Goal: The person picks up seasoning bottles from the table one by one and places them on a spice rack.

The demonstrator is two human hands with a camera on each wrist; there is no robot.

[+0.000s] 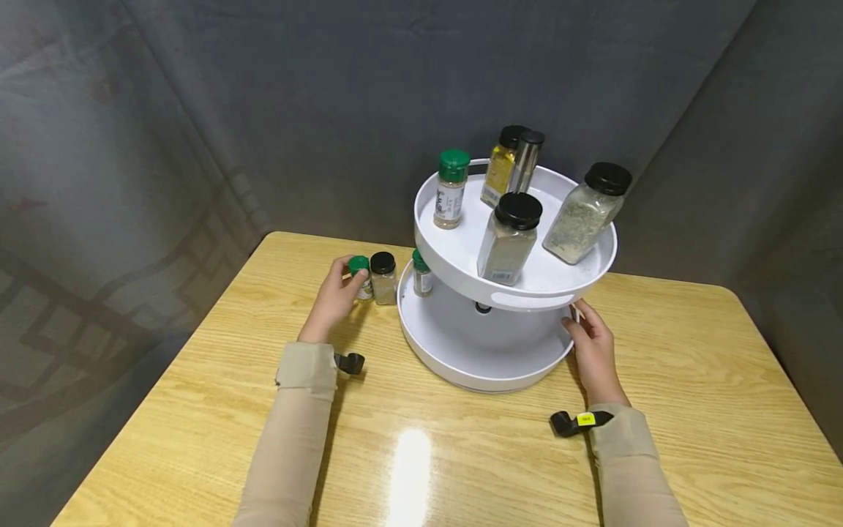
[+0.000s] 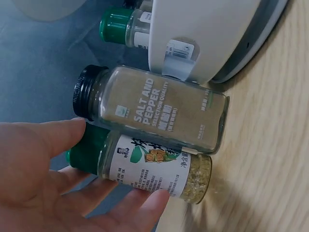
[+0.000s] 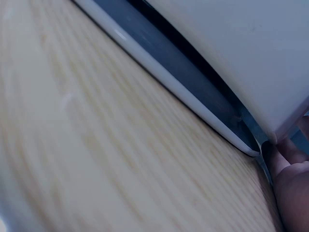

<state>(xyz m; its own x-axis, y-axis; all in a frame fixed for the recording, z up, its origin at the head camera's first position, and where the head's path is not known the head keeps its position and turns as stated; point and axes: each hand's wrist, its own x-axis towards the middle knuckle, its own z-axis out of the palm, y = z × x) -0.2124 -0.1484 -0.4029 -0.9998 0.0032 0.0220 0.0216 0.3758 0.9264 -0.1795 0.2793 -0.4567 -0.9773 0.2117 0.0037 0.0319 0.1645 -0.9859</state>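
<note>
My left hand (image 1: 336, 296) has thumb and fingers around a small green-capped spice jar (image 2: 149, 162), thumb against the cap. The jar stands on the table. Right beside it stands a black-lidded salt and pepper jar (image 2: 159, 106), close to the lower tier of a white two-tier turntable (image 1: 487, 377). My right hand (image 1: 596, 348) grips the lower tier's rim on the right side, thumb over the edge. Another green-capped jar (image 1: 422, 274) stands inside the lower tier at the left, partly hidden by the upper tier.
The upper tier (image 1: 454, 252) bears a green-capped jar (image 1: 450, 190), a yellow-filled jar (image 1: 498, 172), a metallic cylinder (image 1: 525, 165), a black-lidded powder jar (image 1: 508, 245) and a herb jar (image 1: 582, 219). The wooden table (image 1: 487, 461) meets a grey curtain (image 1: 342, 124) behind.
</note>
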